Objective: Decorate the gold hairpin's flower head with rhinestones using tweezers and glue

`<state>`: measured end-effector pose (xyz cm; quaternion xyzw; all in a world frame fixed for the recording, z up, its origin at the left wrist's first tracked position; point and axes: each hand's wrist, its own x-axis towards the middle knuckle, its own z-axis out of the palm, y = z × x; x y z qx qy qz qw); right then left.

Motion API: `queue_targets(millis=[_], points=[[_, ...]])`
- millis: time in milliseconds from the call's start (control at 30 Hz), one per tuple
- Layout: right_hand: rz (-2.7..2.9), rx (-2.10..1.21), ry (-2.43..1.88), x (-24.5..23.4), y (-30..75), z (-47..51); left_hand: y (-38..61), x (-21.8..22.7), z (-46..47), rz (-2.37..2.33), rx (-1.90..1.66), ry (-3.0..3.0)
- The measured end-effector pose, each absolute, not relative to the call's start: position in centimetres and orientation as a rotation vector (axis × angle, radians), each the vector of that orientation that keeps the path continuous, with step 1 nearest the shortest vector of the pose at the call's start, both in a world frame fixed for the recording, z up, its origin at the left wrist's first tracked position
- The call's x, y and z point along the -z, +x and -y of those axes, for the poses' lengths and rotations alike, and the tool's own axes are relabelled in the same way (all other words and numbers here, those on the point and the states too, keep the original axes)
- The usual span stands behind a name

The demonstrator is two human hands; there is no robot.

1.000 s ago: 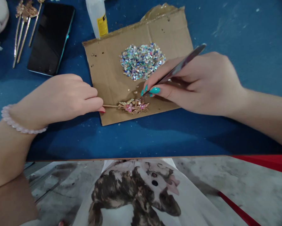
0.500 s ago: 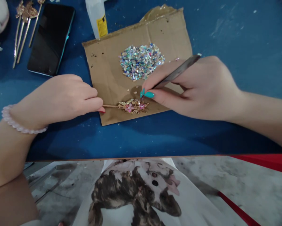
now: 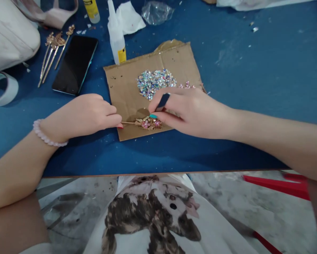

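- Left grip (image 3: 87,114): pinched on the stem of one gold hairpin (image 3: 149,123).
- Right grip (image 3: 195,113): holding one pair of tweezers (image 3: 163,101), fingers close at the ornament's 1 o'clock. Tweezer tips hidden, so can't tell if they touch the ornament.
- Hairpin: lies on the cardboard (image 3: 125,91), near its closest edge. Long axis roughly 9-to-3; stem to 9, ornament end to 3. Two pink flowers visible on it.
- From the ornament: one pile of iridescent chips (image 3: 155,83) at 12; small pink pieces (image 3: 187,85) between 1 and 2, partly hidden by the hand, no firm count.
- Labels: two bottles at 11, nearer bottle (image 3: 117,46) at the cardboard's far edge, farther bottle (image 3: 91,10) beyond. Both have yellow labels, text not readable.
- At 10: one phone (image 3: 75,65), dark screen; past it more gold pins (image 3: 52,58), one apart, rest overlapping, count unclear.
- Between 9 and 10: one tape roll (image 3: 11,90), on the blue surface (image 3: 240,63).
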<state>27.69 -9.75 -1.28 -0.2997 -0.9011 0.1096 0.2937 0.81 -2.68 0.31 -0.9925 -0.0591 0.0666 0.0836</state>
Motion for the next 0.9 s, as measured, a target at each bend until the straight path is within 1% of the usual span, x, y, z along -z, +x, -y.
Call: queue_targets(millis=[200,433,667,900], points=[[2.41,-0.258,-0.766,2.3,27.7,9.5,0.9,-0.5,2.7,0.153,-0.273,-2.947],[2.294,-0.239,-0.717,3.3,27.9,9.4,0.8,-0.4,2.7,0.068,-0.089,-2.958],[2.222,-0.198,-0.704,3.2,28.1,9.4,0.9,-0.4,2.7,0.121,-0.078,-3.008],[2.143,-0.251,-0.811,2.7,29.0,9.4,0.6,-0.6,2.8,0.007,-0.083,-2.899]])
